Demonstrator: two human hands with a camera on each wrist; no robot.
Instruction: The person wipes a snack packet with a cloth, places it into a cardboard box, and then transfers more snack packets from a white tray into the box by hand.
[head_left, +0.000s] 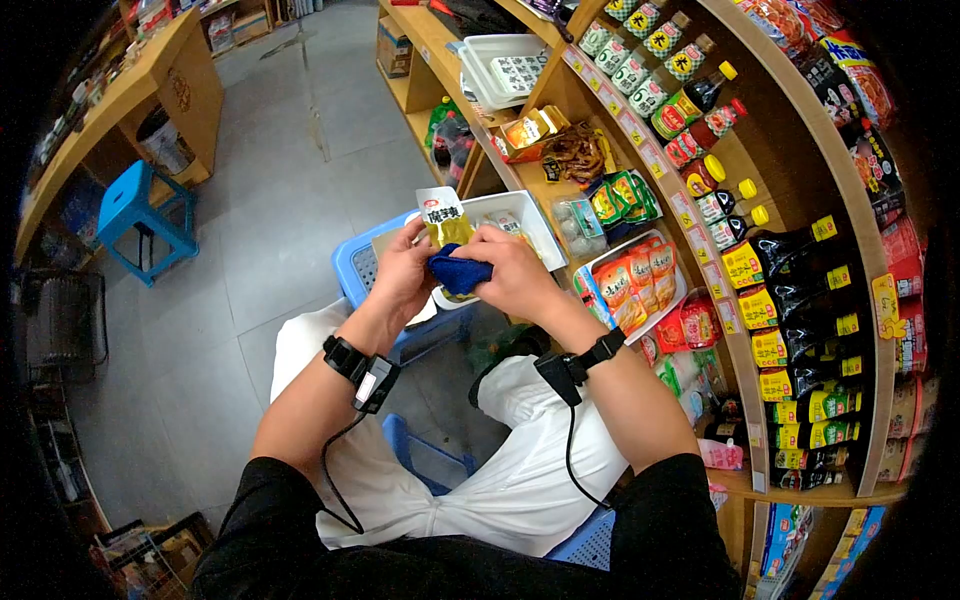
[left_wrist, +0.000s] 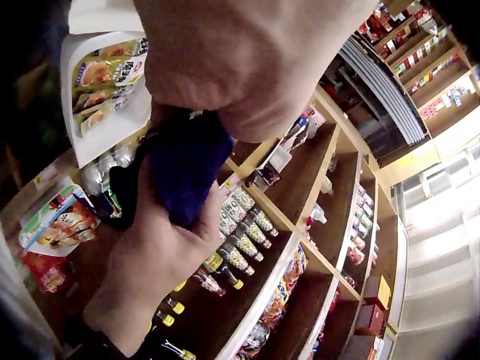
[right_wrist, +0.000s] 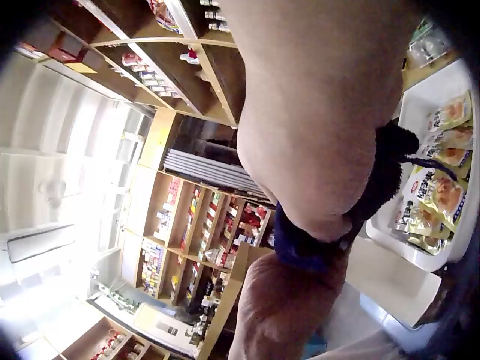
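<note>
My left hand (head_left: 402, 272) grips a gold and white snack packet (head_left: 437, 208) that stands upright over a blue stool. A dark blue cloth (head_left: 460, 268) covers the packet's lower part, and my right hand (head_left: 512, 275) pinches that cloth from the other side. In the left wrist view the cloth (left_wrist: 187, 169) is bunched between both hands, and the packet is hidden there. Behind the hands a white bin (head_left: 548, 245) holds several similar packets. Those packets (right_wrist: 442, 191) show more fully in the right wrist view, lying loosely in the bin.
Under the bin is a blue stool (head_left: 352, 268). To the right, a wooden shelf (head_left: 690, 235) carries sauce bottles, with a tray of orange packets (head_left: 635, 280) beside it. Another blue stool (head_left: 150, 215) stands on the grey tiled floor at the left.
</note>
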